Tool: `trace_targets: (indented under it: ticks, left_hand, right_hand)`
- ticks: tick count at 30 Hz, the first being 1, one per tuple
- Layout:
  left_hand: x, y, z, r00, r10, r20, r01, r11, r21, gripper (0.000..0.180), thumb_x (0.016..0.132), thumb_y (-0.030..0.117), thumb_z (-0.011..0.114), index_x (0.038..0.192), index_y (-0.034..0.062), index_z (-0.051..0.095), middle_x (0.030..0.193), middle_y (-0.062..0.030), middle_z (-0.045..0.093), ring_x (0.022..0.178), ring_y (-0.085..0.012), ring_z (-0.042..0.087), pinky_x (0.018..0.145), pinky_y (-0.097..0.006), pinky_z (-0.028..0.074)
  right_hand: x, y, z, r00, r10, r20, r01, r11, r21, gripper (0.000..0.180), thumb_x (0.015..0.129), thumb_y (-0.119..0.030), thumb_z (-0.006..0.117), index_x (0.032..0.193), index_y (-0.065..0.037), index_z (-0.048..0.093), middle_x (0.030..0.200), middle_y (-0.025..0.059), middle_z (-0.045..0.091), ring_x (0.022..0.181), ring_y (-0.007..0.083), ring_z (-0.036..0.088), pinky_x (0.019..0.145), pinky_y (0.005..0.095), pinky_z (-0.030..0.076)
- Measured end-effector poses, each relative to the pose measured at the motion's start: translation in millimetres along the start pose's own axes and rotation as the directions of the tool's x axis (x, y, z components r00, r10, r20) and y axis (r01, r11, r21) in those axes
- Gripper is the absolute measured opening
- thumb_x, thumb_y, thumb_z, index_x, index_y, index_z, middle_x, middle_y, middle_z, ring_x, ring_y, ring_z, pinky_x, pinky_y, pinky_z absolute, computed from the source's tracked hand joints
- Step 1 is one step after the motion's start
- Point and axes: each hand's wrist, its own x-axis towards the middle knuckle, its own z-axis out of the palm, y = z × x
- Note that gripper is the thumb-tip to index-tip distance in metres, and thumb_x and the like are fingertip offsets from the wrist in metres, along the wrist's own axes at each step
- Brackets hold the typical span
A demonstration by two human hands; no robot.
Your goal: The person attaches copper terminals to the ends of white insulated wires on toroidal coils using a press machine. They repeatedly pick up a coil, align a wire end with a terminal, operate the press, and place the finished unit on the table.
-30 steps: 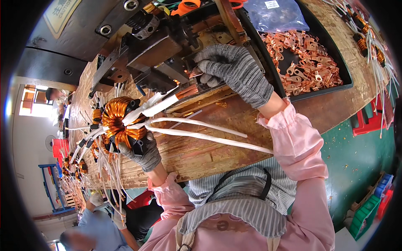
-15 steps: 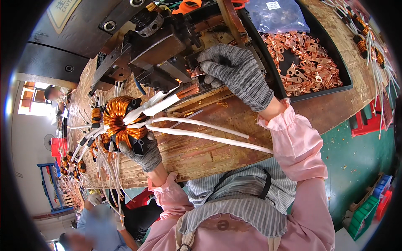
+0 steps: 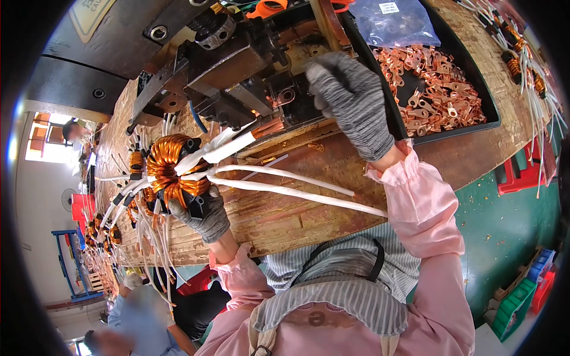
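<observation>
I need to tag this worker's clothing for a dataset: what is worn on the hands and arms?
Both hands, left and right, wear grey knitted gloves. Both forearms are covered by loose pink sleeves with gathered, elastic cuffs at the wrists.

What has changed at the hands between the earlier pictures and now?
The right hand lifted a little off the sleeved wire end, away from the person toward the black tray. The left hand keeps gripping the copper coil, and its white wires lie as before across the wooden bench.
</observation>
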Motion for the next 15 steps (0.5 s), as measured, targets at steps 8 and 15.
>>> trace_targets:
  ticks: [8, 15]
  left_hand:
    - [8.1, 3.6, 5.3, 0.956, -0.256, -0.143, 0.169, 0.879, -0.447, 0.062, 0.075, 0.041, 0.058, 0.124, 0.0091, 0.036, 0.118, -0.01, 0.046, 0.103, -0.0236, 0.048, 0.07, -0.033, 0.052]
    - [11.2, -1.1, 0.8, 0.971, -0.234, 0.049, 0.211, 0.744, -0.634, 0.072, 0.071, 0.044, 0.061, 0.124, 0.0047, 0.033, 0.122, -0.0131, 0.043, 0.107, -0.0272, 0.046, 0.085, -0.04, 0.046]
  right_hand:
    - [2.0, 5.2, -8.0, 0.985, -0.014, -0.17, 0.04, 0.988, 0.15, 0.014, 0.082, -0.015, 0.057, 0.089, -0.003, 0.058, 0.059, -0.0023, 0.053, 0.048, 0.002, 0.046, 0.042, 0.0161, 0.037]
    - [1.4, 2.5, -10.2, 0.981, -0.014, -0.191, 0.05, 0.982, 0.184, 0.013, 0.081, -0.015, 0.057, 0.088, -0.003, 0.057, 0.059, -0.0024, 0.053, 0.048, 0.0018, 0.046, 0.042, 0.0163, 0.036]
